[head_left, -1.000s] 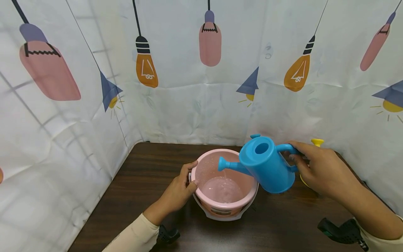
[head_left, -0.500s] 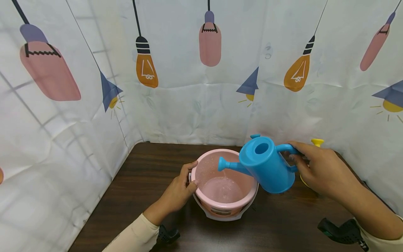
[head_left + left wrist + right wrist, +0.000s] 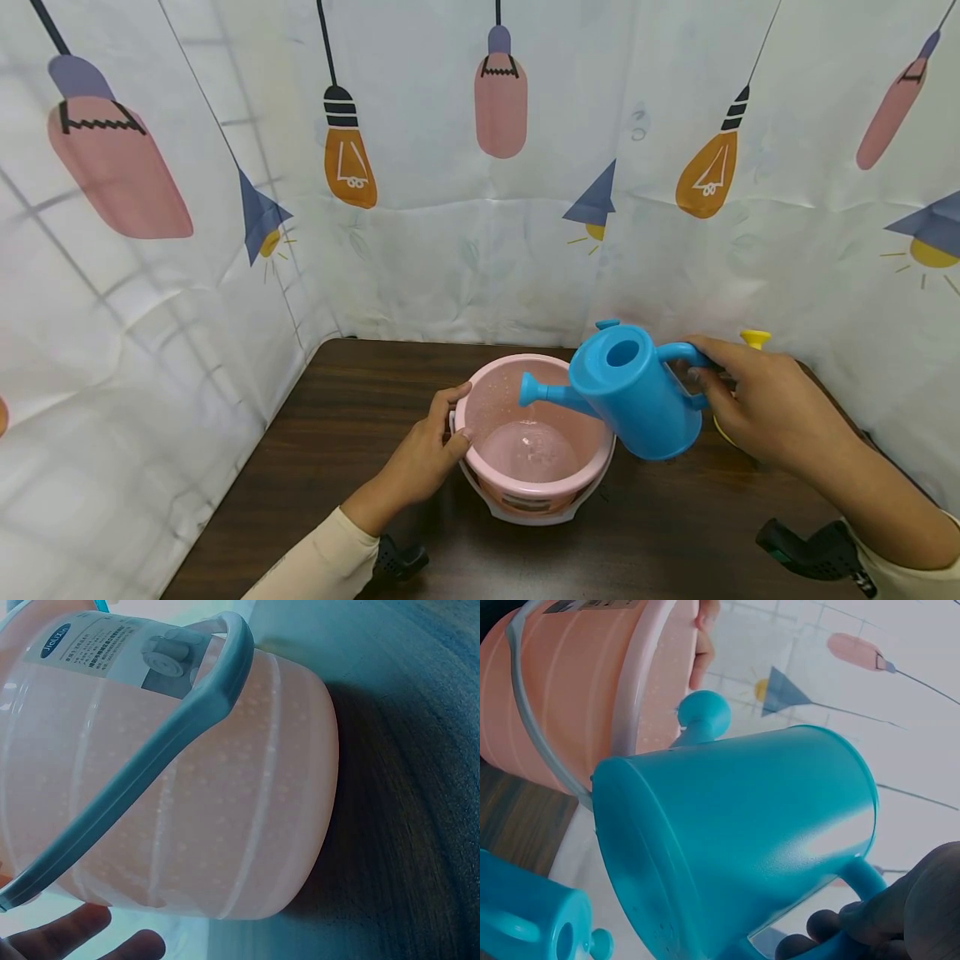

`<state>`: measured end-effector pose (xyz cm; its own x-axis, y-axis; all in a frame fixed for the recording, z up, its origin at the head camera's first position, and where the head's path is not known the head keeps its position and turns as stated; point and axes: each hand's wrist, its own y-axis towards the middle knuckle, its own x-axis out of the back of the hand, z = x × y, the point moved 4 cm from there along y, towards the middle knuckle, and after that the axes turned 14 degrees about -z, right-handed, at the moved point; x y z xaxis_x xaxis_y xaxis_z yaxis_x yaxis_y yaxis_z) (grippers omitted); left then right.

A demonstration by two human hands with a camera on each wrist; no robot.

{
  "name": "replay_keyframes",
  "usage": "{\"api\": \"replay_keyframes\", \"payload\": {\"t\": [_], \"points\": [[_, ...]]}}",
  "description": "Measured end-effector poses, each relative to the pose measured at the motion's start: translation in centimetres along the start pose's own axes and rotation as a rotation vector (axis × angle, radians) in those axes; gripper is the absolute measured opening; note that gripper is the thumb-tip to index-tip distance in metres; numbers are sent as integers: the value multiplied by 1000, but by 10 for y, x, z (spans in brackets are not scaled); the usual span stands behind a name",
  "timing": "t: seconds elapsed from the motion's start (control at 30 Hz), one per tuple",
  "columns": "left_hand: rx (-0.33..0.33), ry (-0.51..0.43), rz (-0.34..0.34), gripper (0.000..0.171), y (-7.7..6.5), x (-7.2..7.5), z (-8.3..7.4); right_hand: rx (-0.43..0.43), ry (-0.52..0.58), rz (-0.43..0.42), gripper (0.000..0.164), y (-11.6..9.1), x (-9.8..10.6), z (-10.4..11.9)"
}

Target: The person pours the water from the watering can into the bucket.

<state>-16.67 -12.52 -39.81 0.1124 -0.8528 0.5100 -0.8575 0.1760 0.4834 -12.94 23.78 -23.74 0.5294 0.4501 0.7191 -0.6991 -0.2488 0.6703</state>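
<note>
My right hand [image 3: 765, 408] grips the handle of a blue watering can [image 3: 637, 400], tilted with its spout over a pink bucket [image 3: 536, 487]. Water lies in the bucket, its surface rippled below the spout. On the left, my left hand [image 3: 427, 450] holds the bucket's rim, thumb over the edge and fingers around the outside. In the left wrist view, the bucket's grey handle [image 3: 142, 765] hangs across its side near a label [image 3: 112, 649]. The right wrist view shows the can's body [image 3: 742, 832] close up, fingers curled around its handle.
Behind the held can stands another blue watering can [image 3: 525, 915], mostly hidden in the head view. A yellow spout head [image 3: 755, 338] shows behind my right hand. The dark wooden table [image 3: 375, 375] meets a white curtain [image 3: 450, 267] printed with lamps at its back and left.
Both hands, the watering can and the bucket hold almost the same position. Only the ripples on the water in the bucket differ.
</note>
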Motion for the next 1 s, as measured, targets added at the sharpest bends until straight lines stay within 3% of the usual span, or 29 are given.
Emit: {"api": "replay_keyframes", "payload": {"t": [1.0], "points": [[-45, -17, -19, 58, 0, 1, -1, 40, 1, -23, 37, 1, 1, 2]]}}
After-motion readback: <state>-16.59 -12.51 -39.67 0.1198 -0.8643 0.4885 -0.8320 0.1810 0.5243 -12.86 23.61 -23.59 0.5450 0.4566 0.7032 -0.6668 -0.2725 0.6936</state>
